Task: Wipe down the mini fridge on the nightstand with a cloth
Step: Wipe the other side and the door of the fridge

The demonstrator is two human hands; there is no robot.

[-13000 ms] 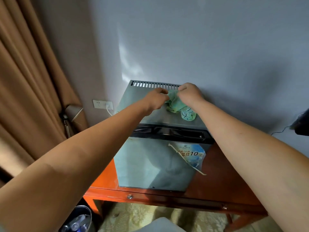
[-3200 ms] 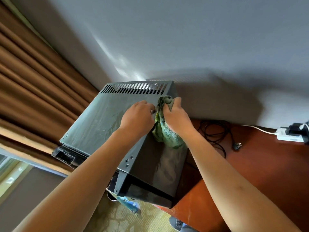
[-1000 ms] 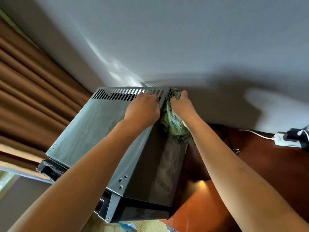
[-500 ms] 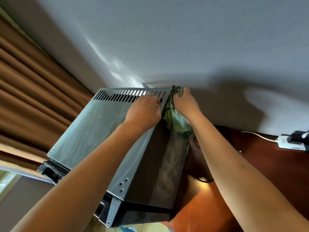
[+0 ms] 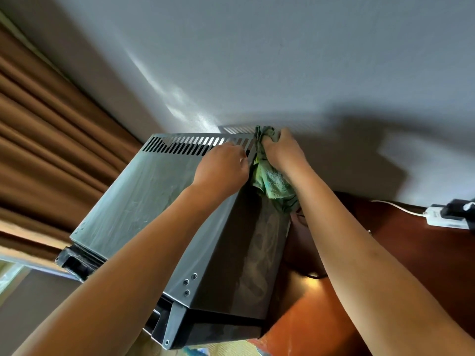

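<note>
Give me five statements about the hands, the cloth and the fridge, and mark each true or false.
1. The right hand grips the cloth. True.
2. The cloth lies flat in the middle of the fridge top. False: it is bunched at the back right corner and hangs down the right side.
3. The left hand rests on the fridge top near the vent slots. True.
4. The cloth is red. False: it is green.
5. A white power strip lies on the nightstand to the right. True.
</note>
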